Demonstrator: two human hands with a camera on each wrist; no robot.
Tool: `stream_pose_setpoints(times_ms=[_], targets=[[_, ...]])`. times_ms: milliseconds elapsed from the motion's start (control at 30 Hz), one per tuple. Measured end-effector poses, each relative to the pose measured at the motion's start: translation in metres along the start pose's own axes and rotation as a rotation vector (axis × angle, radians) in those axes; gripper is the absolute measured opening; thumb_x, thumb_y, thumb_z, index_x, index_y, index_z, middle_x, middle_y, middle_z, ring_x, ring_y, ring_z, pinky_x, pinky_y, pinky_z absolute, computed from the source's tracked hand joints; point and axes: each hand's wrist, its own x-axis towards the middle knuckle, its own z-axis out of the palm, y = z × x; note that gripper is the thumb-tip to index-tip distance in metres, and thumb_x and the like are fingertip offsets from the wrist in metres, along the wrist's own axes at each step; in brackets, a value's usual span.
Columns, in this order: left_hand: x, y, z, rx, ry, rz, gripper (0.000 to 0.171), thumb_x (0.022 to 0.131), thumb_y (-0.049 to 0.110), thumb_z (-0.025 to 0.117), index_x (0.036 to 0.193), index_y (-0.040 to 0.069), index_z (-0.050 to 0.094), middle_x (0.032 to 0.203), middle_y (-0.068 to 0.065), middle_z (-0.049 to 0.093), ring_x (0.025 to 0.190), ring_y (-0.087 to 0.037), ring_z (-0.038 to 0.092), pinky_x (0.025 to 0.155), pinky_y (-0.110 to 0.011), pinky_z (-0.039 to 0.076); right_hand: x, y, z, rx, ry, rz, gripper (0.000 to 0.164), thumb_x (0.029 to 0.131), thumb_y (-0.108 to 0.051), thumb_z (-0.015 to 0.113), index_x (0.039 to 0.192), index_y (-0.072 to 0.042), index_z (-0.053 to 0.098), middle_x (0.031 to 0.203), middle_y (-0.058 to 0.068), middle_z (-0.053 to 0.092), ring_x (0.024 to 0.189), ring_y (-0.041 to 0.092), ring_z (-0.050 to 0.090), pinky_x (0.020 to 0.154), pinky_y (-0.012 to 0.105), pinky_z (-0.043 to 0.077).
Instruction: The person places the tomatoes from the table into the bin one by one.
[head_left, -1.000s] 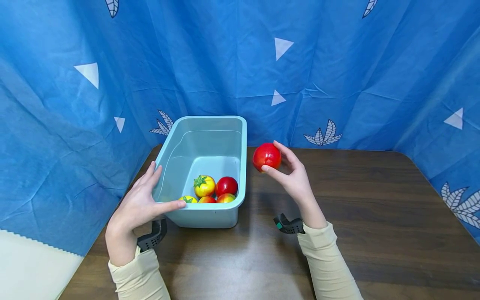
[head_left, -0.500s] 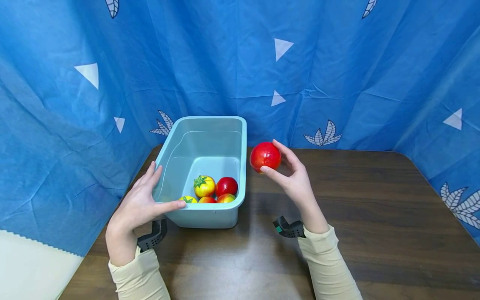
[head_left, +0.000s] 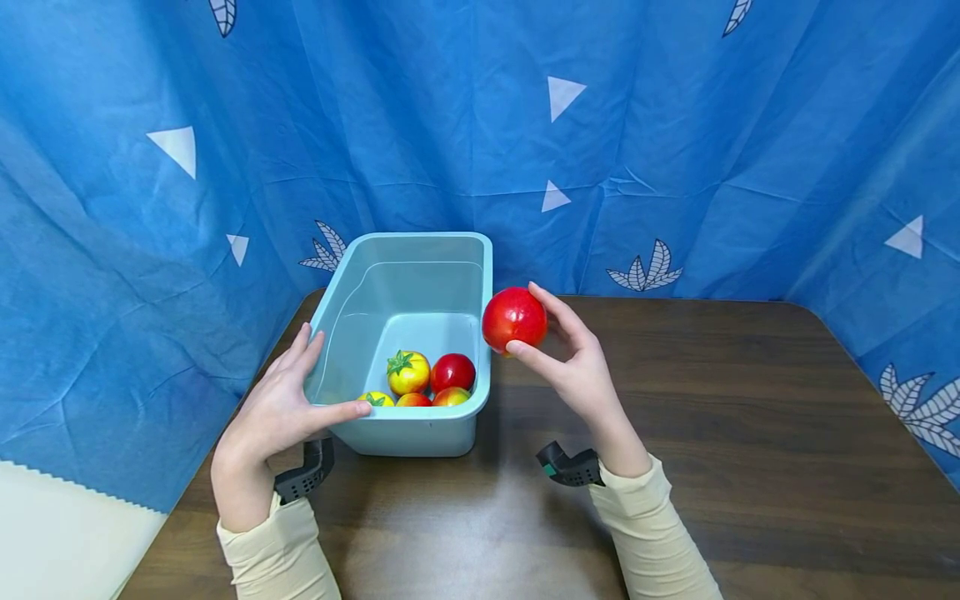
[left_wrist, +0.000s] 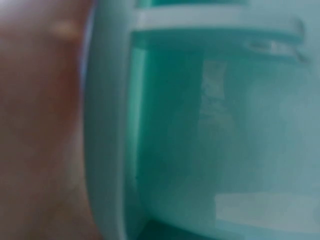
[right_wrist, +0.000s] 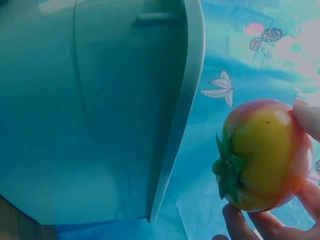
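In the head view my right hand holds a shiny red tomato between thumb and fingers, in front of the right rim of the light blue bin. The right wrist view shows the tomato's yellow-orange side and green leafy stem end. My left hand rests on the bin's near left corner, its fingers spread along the left side and its thumb lying on the near rim. Inside the bin, several red and yellow tomatoes sit at the near end, some partly hidden by the near wall.
The bin stands on a dark brown wooden table, toward its left back. Behind and on both sides hangs a blue curtain with white triangles and leaf prints. Black straps circle the wrists.
My right hand has moved left with the tomato, from beside the bin until the tomato overlaps its right rim in the head view. The left hand and the bin have stayed still.
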Motion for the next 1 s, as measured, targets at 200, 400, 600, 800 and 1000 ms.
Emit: stream_pose_setpoints(times_ms=[200,400,600,800,1000], targets=[[0.000,0.000,0.000,0.002,-0.001,-0.005,0.109,0.065,0.057,0.069,0.143,0.008,0.011,0.148,-0.003,-0.005,0.131,-0.040,0.007,0.090,-0.066,0.020,0.002,0.019,0.003,0.012,-0.025,-0.020,0.066,0.075,-0.011,0.071,0.133,-0.023,0.042,0.128,-0.005,0.045,0.113,0.017,0.043,0.078,0.035,0.049],[-0.001,0.000,0.000,0.000,0.000,0.000,0.109,0.066,0.056,0.069,0.143,0.007,0.011,0.148,-0.003,-0.004,0.131,-0.040,0.007,0.090,-0.066,0.020,-0.001,0.014,0.010,0.019,-0.048,-0.040,0.067,0.075,-0.009,0.071,0.133,-0.025,0.042,0.128,-0.006,0.044,0.115,0.016,0.042,0.079,0.036,0.049],[0.000,0.000,0.000,-0.001,-0.008,-0.007,0.108,0.066,0.056,0.069,0.143,0.008,0.010,0.148,-0.004,-0.005,0.130,-0.040,0.007,0.090,-0.067,0.020,-0.007,-0.007,0.021,0.027,-0.065,-0.034,0.066,0.076,-0.003,0.068,0.135,-0.012,0.039,0.130,0.001,0.044,0.115,0.019,0.042,0.082,0.037,0.047],[0.000,0.000,0.000,-0.002,0.001,-0.007,0.108,0.066,0.056,0.070,0.143,0.008,0.012,0.149,-0.003,-0.004,0.131,-0.039,0.008,0.090,-0.066,0.021,-0.010,-0.013,0.027,0.007,-0.082,-0.009,0.064,0.077,-0.004,0.067,0.134,-0.010,0.039,0.129,0.002,0.045,0.114,0.019,0.043,0.084,0.035,0.046],[0.000,0.000,0.000,-0.005,-0.005,-0.007,0.108,0.066,0.056,0.069,0.143,0.009,0.010,0.148,-0.003,-0.005,0.131,-0.039,0.007,0.089,-0.067,0.021,-0.010,-0.012,0.030,0.009,-0.092,0.000,0.065,0.076,-0.004,0.068,0.134,-0.012,0.040,0.128,0.001,0.045,0.113,0.018,0.044,0.082,0.035,0.047]])
